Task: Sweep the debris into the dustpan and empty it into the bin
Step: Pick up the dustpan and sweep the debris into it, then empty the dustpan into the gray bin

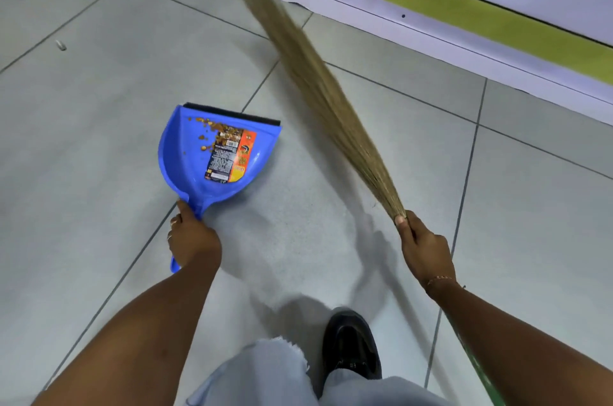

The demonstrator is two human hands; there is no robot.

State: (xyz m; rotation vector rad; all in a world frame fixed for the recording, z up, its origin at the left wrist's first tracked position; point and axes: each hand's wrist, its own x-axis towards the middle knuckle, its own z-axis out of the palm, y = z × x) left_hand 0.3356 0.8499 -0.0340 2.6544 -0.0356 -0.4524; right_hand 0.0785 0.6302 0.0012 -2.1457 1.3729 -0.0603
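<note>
Left hand [192,239] clamps dustpan [185,153]; right hand [424,249] clamps broom [325,90]; label [230,155] unreadable.

broom [326,97]: far tips smeared by motion blur | dustpan [217,153]: handle mostly hidden under left hand [192,239], label print too small to read | floor specks [60,45]: too small to identify | wall banner [431,0]: cut off by top edge | shoe [351,342]: partly covered by trouser leg

Bare floor [99,146] lies left of the dustpan [185,156].
</note>
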